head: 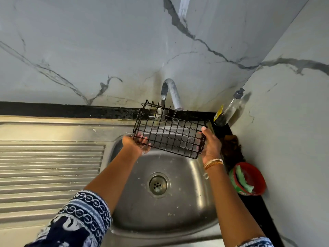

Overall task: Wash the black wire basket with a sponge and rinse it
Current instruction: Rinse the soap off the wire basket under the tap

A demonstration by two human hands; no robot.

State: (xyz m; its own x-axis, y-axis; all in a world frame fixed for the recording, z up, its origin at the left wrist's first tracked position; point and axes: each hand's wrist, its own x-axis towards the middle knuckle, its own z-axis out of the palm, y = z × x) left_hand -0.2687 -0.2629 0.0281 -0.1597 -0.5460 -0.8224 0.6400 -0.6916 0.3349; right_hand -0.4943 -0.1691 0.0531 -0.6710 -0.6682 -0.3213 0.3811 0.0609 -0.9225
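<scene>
The patterned sleeve [78, 220] on the left forearm lies nearest the camera, low at the left, above the ribbed draining board [49, 168]. Further along, the left hand [138, 144] cups the lower left corner of the black wire basket [169, 132], its fingers curled up through and under the wires. The basket hangs tilted over the steel sink [187, 164], under the spout of the tap [171, 93], from which a thin stream [174, 116] falls onto its upper edge. The right hand [210, 145] steadies the right end, thumb pointing up along the side and palm against the wire; how its other fingers lie I cannot tell, since they are behind the basket. Right of that sit a soap bottle [229, 107] leaning in the corner and a red bowl [249, 179] holding a green sponge [243, 180]. The rinsing looks under way, and the risks seem plain: wet, possibly soapy wire could slip from a loose left-hand hold and clatter into the sink; the narrow stream touches only one edge, so unrotated sides may keep their suds; and a swing to the right could knock the bottle.
</scene>
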